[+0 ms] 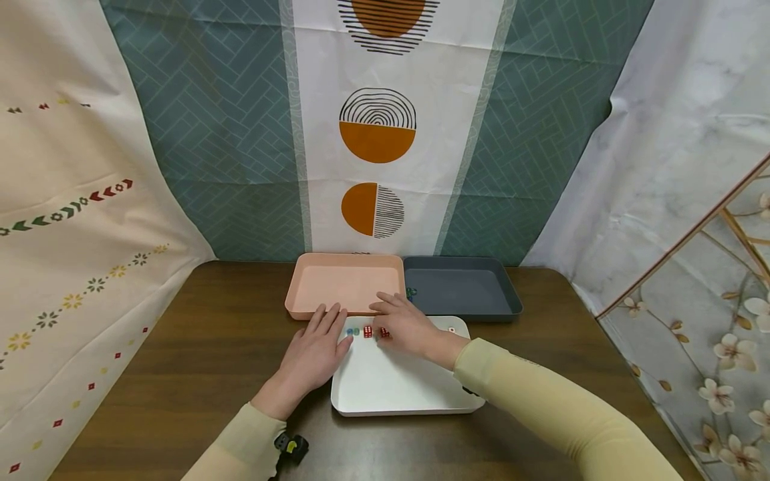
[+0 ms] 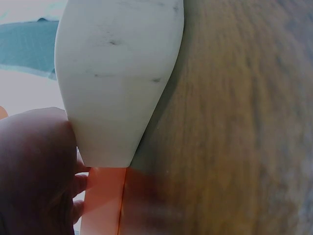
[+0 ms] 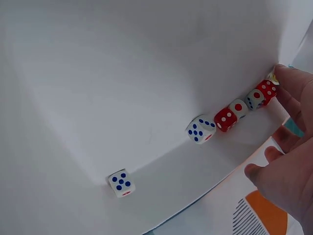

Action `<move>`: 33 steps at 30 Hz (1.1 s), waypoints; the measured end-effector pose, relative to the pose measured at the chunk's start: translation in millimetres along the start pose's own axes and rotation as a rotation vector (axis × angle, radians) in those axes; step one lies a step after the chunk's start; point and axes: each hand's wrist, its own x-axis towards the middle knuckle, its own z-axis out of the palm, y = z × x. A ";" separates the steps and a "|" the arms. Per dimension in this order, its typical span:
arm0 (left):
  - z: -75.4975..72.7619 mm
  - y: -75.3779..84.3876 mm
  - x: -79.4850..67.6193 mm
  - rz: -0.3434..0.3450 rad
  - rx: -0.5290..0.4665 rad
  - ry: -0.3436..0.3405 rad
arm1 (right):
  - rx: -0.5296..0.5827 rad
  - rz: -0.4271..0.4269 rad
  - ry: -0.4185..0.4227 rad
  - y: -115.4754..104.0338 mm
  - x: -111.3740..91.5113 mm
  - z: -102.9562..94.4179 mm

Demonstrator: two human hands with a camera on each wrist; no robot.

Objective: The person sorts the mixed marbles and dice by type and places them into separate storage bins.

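Note:
A white tray [image 1: 397, 381] lies before me, a row of dice along its far wall. My left hand [image 1: 315, 351] rests at its far left corner, fingers straight and reaching toward the pink tray. My right hand [image 1: 406, 327] reaches over the row, thumb and a finger bent at a small yellowish die [image 3: 274, 77], mostly hidden by the fingertips. Beside it, the right wrist view has a red die [image 3: 267, 91], white dice, another red die [image 3: 225, 119] and a larger white die [image 3: 201, 129]. One white die [image 3: 121, 183] stands apart. Blue-green dice [image 1: 353, 331] sit by the left hand.
Behind the white tray stand a pink tray [image 1: 301, 307] and a dark grey tray [image 1: 463, 314], side by side. Small dark green and blue pieces [image 1: 411, 292] lie at the grey tray's left edge. Patterned cloths hang around the wooden table [image 1: 228, 334].

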 end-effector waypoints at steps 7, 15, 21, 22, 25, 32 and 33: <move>-0.1 0.6 0.1 0.000 0.001 -0.002 | 0.010 -0.006 0.015 0.5 -1.6 0.4; 0.6 0.0 -0.6 -0.002 -0.002 0.001 | 0.009 -0.003 0.001 1.2 -2.9 1.0; 0.2 0.3 0.5 -0.005 -0.005 -0.003 | 0.007 0.009 0.015 1.3 -3.5 -0.5; 0.3 0.6 0.5 -0.006 -0.005 -0.004 | 0.009 0.009 0.018 1.5 -4.0 -0.7; 0.0 1.3 0.3 -0.009 -0.008 -0.008 | 0.017 0.001 0.029 1.9 -5.4 -1.2; -1.2 1.4 -0.3 -0.011 -0.010 -0.013 | 0.007 0.002 0.032 1.9 -6.4 -2.6; -1.0 1.2 -0.4 -0.011 -0.010 -0.013 | 0.006 0.004 0.028 1.9 -6.9 -3.2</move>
